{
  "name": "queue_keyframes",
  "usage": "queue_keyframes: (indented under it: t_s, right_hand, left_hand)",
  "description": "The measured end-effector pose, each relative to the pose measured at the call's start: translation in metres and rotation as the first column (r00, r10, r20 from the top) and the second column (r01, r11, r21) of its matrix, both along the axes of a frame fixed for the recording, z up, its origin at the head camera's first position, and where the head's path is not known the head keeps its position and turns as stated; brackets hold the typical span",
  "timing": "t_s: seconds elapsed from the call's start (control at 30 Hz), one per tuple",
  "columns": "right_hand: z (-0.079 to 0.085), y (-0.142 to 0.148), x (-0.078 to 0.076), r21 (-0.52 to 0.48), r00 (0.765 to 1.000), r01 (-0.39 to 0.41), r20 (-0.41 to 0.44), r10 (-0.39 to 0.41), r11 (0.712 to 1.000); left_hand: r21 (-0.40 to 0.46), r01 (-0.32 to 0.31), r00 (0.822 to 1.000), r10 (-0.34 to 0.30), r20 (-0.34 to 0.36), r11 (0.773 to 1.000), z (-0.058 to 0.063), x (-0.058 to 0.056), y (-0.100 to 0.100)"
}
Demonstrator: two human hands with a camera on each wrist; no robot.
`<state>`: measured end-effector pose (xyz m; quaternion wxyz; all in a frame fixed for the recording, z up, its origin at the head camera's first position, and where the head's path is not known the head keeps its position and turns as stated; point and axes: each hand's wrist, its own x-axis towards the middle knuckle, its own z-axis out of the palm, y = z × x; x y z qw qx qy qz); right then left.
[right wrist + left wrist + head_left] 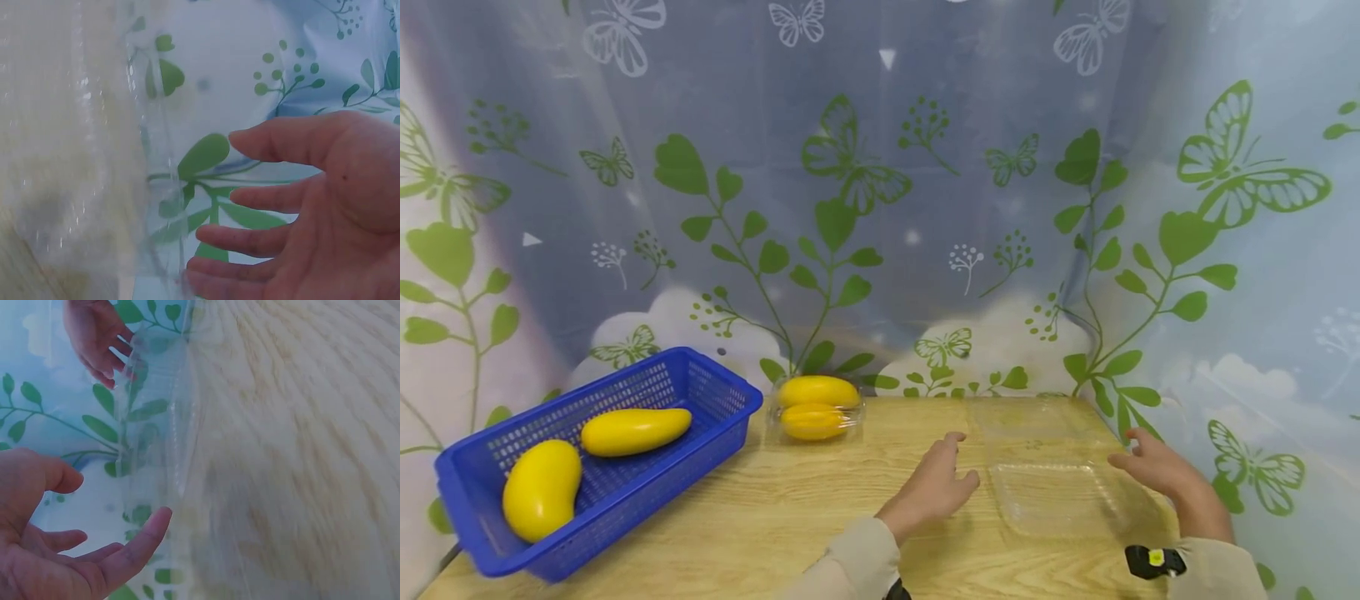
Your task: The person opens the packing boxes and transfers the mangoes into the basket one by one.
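Note:
A clear plastic clamshell container [1048, 496] lies opened out on the wooden table, its lid [1026, 417] folded back toward the curtain. To its left hovers my left hand [931, 483], fingers spread and holding nothing. My right hand [1161, 467] is at the container's right side, also empty, with its fingers apart. In the right wrist view the fingertips [209, 232] of that hand come close to the clear plastic edge [159, 187]. The left wrist view shows both hands on the near and far sides of the see-through plastic [156, 419].
A blue plastic basket [647, 508] on the left holds two yellow mangoes, one long [636, 432] and one rounder [542, 492]. At the back middle stands a closed clear container [859, 417] with yellow fruit [818, 392] inside. A butterfly-patterned curtain [880, 283] hangs behind the table [760, 533].

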<state>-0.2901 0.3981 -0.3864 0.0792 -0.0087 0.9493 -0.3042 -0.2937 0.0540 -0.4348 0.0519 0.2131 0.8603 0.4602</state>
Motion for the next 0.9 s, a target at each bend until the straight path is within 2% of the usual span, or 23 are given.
queue_keyframes:
  t_s: [0.13,0.23,0.4,0.53,0.67,0.83,0.9]
  right_hand:
    - [0.006,-0.007,0.001,-0.037,0.999,-0.017,-0.03,0.016,0.999]
    - [0.01,-0.015,0.002,-0.05,0.998,-0.03,-0.055,0.028,0.998]
    - [0.022,-0.039,0.008,-0.045,0.989,-0.076,-0.133,0.069,0.996]
    - [0.03,-0.064,0.012,-0.078,0.978,-0.114,-0.184,0.098,0.99]
    - [0.031,-0.092,0.01,-0.129,0.973,-0.139,-0.203,0.111,0.982]
    - [0.028,-0.128,0.005,-0.197,0.973,-0.163,-0.197,0.124,0.967]
    - [0.027,-0.141,0.004,-0.226,0.971,-0.177,-0.197,0.133,0.958]
  left_hand:
    - [0.026,0.009,1.0,-0.009,-0.004,1.0,0.003,0.001,-0.018]
    - [0.007,-0.004,1.0,0.004,-0.03,1.0,0.006,0.002,-0.033]
    - [-0.07,-0.054,0.993,0.046,-0.11,0.996,0.012,0.001,-0.064]
    - [-0.076,-0.116,0.983,0.104,-0.152,0.99,0.021,-0.002,-0.091]
    - [-0.082,-0.232,0.954,0.21,-0.216,0.969,0.03,-0.008,-0.12]
    - [-0.112,-0.39,0.897,0.35,-0.27,0.914,0.035,-0.018,-0.155]
    - [-0.126,-0.422,0.882,0.374,-0.286,0.898,0.035,-0.021,-0.166]
